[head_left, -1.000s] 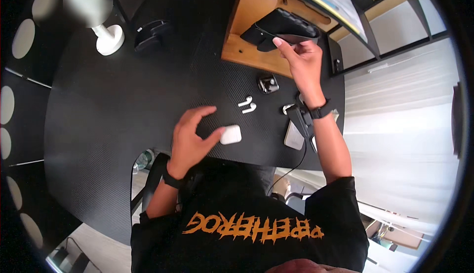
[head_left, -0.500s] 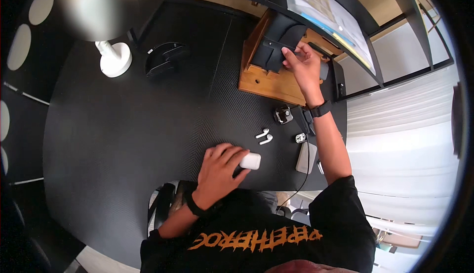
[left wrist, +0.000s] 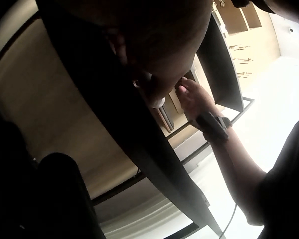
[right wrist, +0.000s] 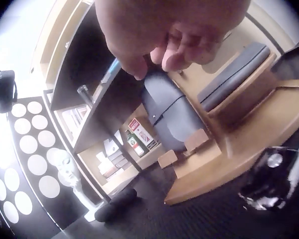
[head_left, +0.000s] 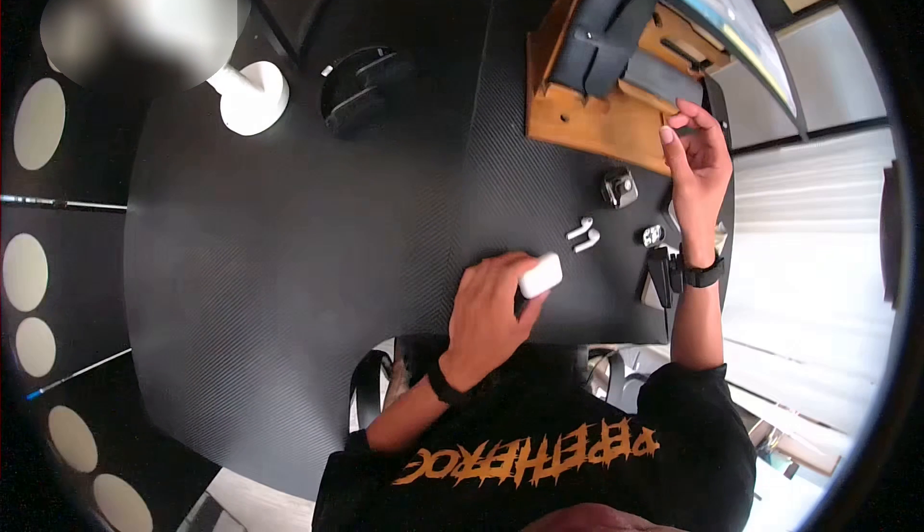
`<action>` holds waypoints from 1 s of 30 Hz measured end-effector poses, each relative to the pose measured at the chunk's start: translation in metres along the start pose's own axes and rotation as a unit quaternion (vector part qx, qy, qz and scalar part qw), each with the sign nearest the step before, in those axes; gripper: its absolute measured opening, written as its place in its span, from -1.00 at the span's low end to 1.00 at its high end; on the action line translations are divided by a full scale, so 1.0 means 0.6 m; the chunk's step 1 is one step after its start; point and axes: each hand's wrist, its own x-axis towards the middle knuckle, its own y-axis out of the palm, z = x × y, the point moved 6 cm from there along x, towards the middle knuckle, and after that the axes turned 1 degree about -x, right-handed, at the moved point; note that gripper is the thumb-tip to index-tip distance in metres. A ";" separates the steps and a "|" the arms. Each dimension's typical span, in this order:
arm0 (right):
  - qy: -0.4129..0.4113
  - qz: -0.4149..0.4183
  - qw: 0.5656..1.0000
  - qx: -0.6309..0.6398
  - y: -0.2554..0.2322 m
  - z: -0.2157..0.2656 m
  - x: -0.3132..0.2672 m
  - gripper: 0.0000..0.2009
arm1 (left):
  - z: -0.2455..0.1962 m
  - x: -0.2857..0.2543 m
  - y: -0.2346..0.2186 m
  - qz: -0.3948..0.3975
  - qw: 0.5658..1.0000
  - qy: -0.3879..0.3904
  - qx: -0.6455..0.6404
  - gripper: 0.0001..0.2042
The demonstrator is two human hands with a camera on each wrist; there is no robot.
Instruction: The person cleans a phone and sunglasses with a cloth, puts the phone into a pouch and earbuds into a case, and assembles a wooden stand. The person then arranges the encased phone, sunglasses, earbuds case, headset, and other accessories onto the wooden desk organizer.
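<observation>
My left hand (head_left: 493, 311) pinches a small white case (head_left: 541, 276) near the table's front edge, thumb on its near side. Beyond the case lie two white earbuds (head_left: 586, 234). Near the wooden stand (head_left: 592, 126) my right hand (head_left: 701, 161) is raised with bent fingers, thumb and fingertips apart and nothing between them. A black folded case (head_left: 602, 36) leans upright in the stand, also seen in the right wrist view, where the right hand (right wrist: 174, 35) hangs above it. A grey flat item (head_left: 662, 79) rests in the stand's other slot.
A glossy black case (head_left: 619, 187) and a small clear-and-black item (head_left: 653, 235) lie right of the earbuds. Dark glasses (head_left: 361, 89) and a white stand base (head_left: 254, 99) are at the back left. A shelf with papers (head_left: 736, 7) overhangs the stand.
My right hand set the black folded case into the stand, let go and drew back toward the front right. My left hand came to the white case, took hold of it and tilted it.
</observation>
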 end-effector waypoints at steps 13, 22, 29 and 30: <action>-0.040 0.018 0.999 -0.028 -0.018 0.000 -0.109 -0.70 | 0.007 0.047 -0.020 -0.018 0.993 -0.095 -0.062 -0.55; -0.172 0.189 0.947 -0.195 0.034 0.027 -0.130 -0.74 | -0.054 0.129 0.032 0.155 0.963 0.048 0.217 -0.34; -0.145 0.242 0.941 -0.189 0.036 0.001 -0.160 -0.74 | -0.018 0.169 0.020 0.200 0.969 -0.017 0.148 -0.43; -0.145 0.233 0.944 -0.185 0.032 0.002 -0.158 -0.74 | -0.013 0.171 0.011 0.185 0.971 -0.049 0.147 -0.42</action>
